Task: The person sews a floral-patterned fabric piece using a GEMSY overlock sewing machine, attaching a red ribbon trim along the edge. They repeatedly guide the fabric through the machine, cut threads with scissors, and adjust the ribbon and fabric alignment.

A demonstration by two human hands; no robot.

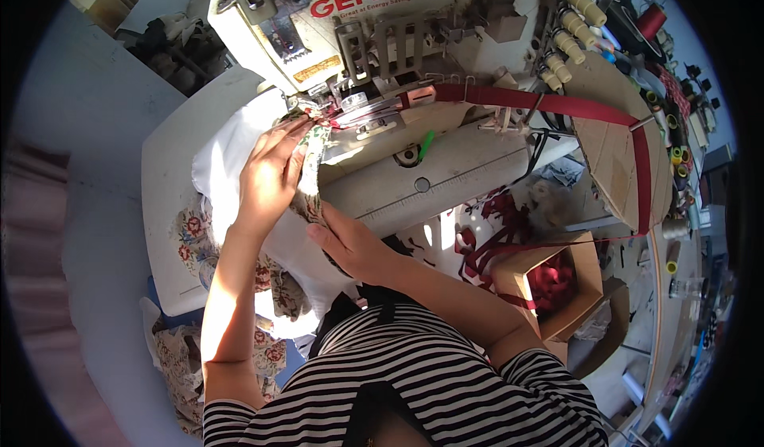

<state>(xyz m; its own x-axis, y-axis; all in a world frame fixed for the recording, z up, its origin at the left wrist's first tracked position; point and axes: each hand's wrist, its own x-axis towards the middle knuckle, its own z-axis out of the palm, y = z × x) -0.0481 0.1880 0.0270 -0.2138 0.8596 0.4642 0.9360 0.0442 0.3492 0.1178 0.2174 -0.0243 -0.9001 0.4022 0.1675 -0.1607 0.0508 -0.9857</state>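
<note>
My left hand presses and pinches the floral fabric just left of the presser foot of a white sewing machine, fingers together. My right hand grips the same fabric's edge lower down, thumb on top. White cloth lies under and left of my left hand, with more floral pieces beside it. A dark red tape runs from a cardboard disc at the right through a metal folder toward the presser foot.
The table spreads left of the machine. A cardboard box of red tape sits right of my right forearm, beside loose red scraps. Thread cones and spools line the far right. Floral cloth is piled at lower left.
</note>
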